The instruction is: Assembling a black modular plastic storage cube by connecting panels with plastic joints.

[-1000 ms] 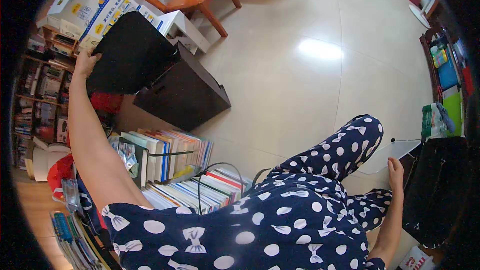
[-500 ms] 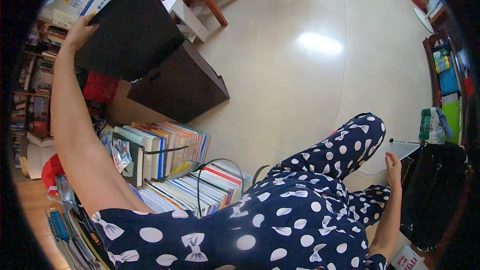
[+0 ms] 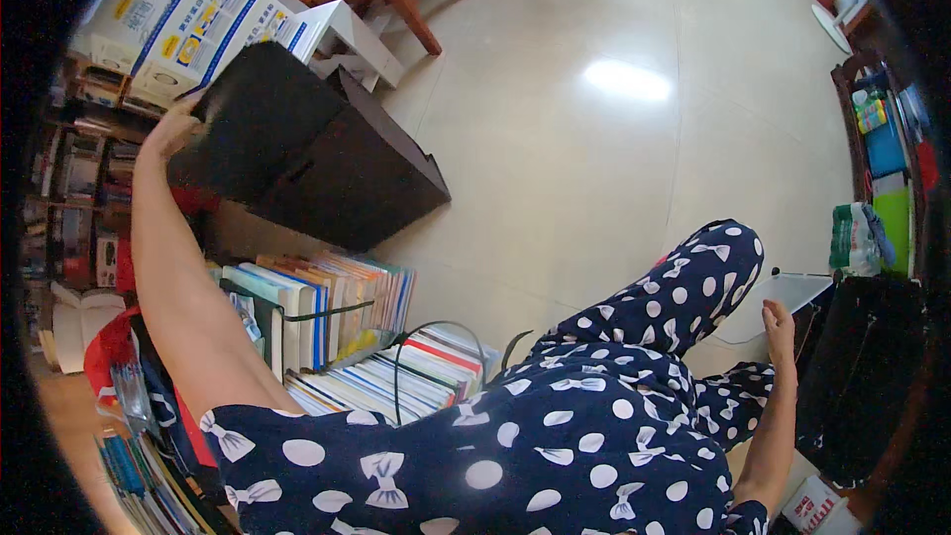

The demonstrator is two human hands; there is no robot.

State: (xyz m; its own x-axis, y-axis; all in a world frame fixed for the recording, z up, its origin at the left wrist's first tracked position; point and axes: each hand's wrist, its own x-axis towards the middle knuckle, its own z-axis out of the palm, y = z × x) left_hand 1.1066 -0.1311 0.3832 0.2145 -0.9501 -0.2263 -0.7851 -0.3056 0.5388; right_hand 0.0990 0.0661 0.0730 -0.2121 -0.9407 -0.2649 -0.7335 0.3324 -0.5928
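Fingers of the left hand [image 3: 170,129] are curling onto the upper edge of a black box flap [image 3: 260,114], which is slanting away rightward over the dark box [image 3: 347,178]. Right hand [image 3: 780,325] is hanging loose, fingers released, well apart.

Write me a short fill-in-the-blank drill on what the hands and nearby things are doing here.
1. The left hand grips the raised flap of a dark ____ box.
2. The right hand rests open by a flat ____ board.
3. The books below the left arm stand in a wire ____.
4. Behind the box stands an orange-brown wooden ____.

Missing words: cardboard; white; rack; chair
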